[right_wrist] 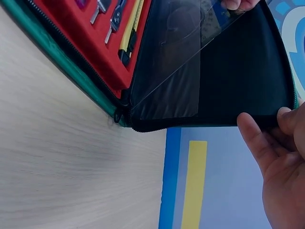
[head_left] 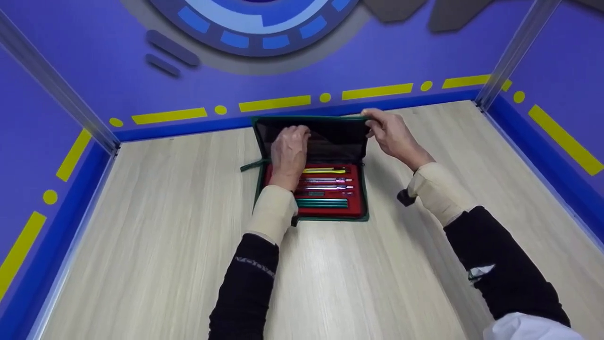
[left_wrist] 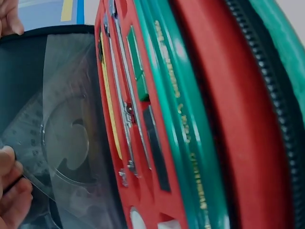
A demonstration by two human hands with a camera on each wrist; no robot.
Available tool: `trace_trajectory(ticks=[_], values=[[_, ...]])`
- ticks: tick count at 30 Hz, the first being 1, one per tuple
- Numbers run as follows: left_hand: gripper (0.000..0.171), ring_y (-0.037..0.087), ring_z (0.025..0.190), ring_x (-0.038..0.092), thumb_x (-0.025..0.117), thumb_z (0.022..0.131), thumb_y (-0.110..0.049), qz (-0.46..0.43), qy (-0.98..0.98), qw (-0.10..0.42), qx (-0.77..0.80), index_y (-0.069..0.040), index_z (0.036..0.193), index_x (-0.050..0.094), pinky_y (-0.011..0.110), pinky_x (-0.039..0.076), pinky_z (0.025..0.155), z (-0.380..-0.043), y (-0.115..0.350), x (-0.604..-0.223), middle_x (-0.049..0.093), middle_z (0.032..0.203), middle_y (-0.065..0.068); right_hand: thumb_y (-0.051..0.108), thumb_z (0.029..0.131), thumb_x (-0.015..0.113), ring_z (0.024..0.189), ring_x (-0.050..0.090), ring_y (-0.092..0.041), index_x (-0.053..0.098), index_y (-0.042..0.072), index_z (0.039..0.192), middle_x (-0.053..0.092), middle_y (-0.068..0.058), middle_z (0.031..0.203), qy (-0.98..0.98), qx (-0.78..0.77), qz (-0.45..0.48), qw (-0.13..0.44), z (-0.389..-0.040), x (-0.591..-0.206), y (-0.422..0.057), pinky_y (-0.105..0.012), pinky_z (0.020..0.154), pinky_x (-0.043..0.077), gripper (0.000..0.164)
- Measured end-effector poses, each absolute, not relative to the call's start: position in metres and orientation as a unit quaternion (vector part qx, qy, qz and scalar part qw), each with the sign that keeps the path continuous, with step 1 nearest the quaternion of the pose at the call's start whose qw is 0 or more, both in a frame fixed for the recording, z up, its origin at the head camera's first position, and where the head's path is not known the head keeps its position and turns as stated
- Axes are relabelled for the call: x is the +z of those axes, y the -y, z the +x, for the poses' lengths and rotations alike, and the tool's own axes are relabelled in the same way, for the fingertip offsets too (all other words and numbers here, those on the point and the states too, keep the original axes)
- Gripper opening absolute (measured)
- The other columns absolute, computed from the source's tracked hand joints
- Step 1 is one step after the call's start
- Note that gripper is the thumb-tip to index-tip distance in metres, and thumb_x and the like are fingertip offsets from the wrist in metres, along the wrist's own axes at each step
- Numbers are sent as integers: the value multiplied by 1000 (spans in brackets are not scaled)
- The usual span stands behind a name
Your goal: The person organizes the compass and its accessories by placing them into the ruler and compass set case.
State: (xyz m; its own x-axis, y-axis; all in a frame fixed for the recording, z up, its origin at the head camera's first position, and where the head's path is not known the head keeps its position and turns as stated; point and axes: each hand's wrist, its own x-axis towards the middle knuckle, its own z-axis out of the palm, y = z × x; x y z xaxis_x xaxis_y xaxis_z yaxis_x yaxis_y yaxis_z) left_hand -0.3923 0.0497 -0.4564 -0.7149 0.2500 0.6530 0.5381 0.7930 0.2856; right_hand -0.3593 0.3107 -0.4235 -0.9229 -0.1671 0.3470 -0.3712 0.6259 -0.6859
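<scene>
A green zip case [head_left: 312,219] lies unfolded on the table, its black-lined lid [head_left: 335,130] standing up at the back. Behind a clear pocket in the lid sits a transparent set square [left_wrist: 71,138] with a round cut-out. My left hand [head_left: 289,153] reaches over the case and pinches the set square's edge between thumb and fingers. At the lid's upper right corner, my right hand [head_left: 394,137] grips the rim, thumb on one side. Red lining [head_left: 356,193] in the base holds metal compasses [head_left: 325,181], a yellow knife [head_left: 325,170] and green rods [head_left: 323,203] with gold lettering.
The case stands near the back of a pale wooden table [head_left: 188,226]. Blue panels [head_left: 226,89] with yellow marks enclose it at the back and both sides. A green strap [head_left: 251,165] sticks out to the left of the case.
</scene>
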Motion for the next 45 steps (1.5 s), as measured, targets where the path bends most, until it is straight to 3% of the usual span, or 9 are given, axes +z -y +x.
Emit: trace_trajectory(ticks=[5, 11, 18, 24, 28, 31, 34, 40, 45], values=[[15, 25, 93, 66, 66, 103, -18, -187, 906, 302, -230, -9, 100, 78, 37, 56, 82, -389, -52, -453, 69, 96, 7, -1, 108, 47, 90, 74, -36, 61, -1, 136, 66, -24, 126, 898, 395, 148, 124, -359, -423, -307, -37, 76, 59, 31], [15, 26, 94, 67, 64, 104, -13, -166, 897, 255, -320, -6, 100, 76, 37, 54, 86, -383, -54, -456, 70, 96, 9, -1, 109, 47, 90, 73, -36, 61, 0, 136, 66, -24, 123, 899, 398, 140, 116, -357, -427, -307, -32, 74, 58, 31], [18, 26, 104, 69, 60, 104, -3, -189, 869, 224, -398, 0, 117, 72, 37, 54, 91, -374, -41, -461, 73, 112, 13, -2, 109, 45, 88, 73, -35, 61, 1, 132, 67, -24, 113, 900, 396, 136, 119, -357, -427, -306, -33, 78, 59, 29], [14, 29, 99, 67, 62, 102, -5, -105, 863, 245, -429, -1, 111, 72, 39, 53, 88, -375, -13, -452, 72, 107, 13, -1, 109, 45, 89, 72, -34, 60, 1, 131, 67, -21, 112, 907, 382, 129, 125, -356, -422, -306, -37, 79, 59, 27], [19, 30, 103, 59, 61, 102, -7, -40, 843, 266, -467, 2, 119, 60, 41, 48, 90, -378, 10, -443, 62, 114, 17, -1, 109, 44, 91, 71, -34, 59, 0, 132, 67, -21, 115, 909, 378, 129, 121, -353, -420, -308, -29, 77, 58, 27], [33, 29, 116, 55, 58, 104, -7, -63, 842, 258, -469, 1, 136, 52, 40, 46, 100, -381, 25, -436, 56, 132, 17, -2, 109, 44, 89, 71, -33, 59, 0, 131, 68, -21, 112, 913, 368, 129, 123, -352, -419, -309, -20, 67, 52, 27], [41, 28, 126, 54, 55, 107, -7, -112, 845, 228, -470, -2, 147, 49, 39, 44, 107, -382, 37, -433, 54, 144, 15, -2, 109, 45, 86, 69, -33, 59, 0, 131, 69, -21, 108, 915, 358, 138, 122, -352, -419, -309, -19, 62, 45, 26], [34, 25, 123, 61, 53, 109, -9, -128, 839, 202, -490, -5, 142, 59, 36, 48, 103, -380, 50, -432, 63, 136, 13, 3, 110, 45, 88, 69, -36, 60, -1, 126, 69, -22, 108, 916, 352, 156, 109, -349, -421, -308, -21, 64, 46, 22], [28, 26, 116, 64, 57, 107, -10, -136, 838, 201, -489, -2, 133, 66, 36, 51, 97, -374, 56, -429, 67, 130, 14, 2, 109, 47, 85, 69, -36, 61, -1, 121, 68, -22, 107, 910, 367, 157, 111, -342, -422, -310, -16, 67, 48, 18]])
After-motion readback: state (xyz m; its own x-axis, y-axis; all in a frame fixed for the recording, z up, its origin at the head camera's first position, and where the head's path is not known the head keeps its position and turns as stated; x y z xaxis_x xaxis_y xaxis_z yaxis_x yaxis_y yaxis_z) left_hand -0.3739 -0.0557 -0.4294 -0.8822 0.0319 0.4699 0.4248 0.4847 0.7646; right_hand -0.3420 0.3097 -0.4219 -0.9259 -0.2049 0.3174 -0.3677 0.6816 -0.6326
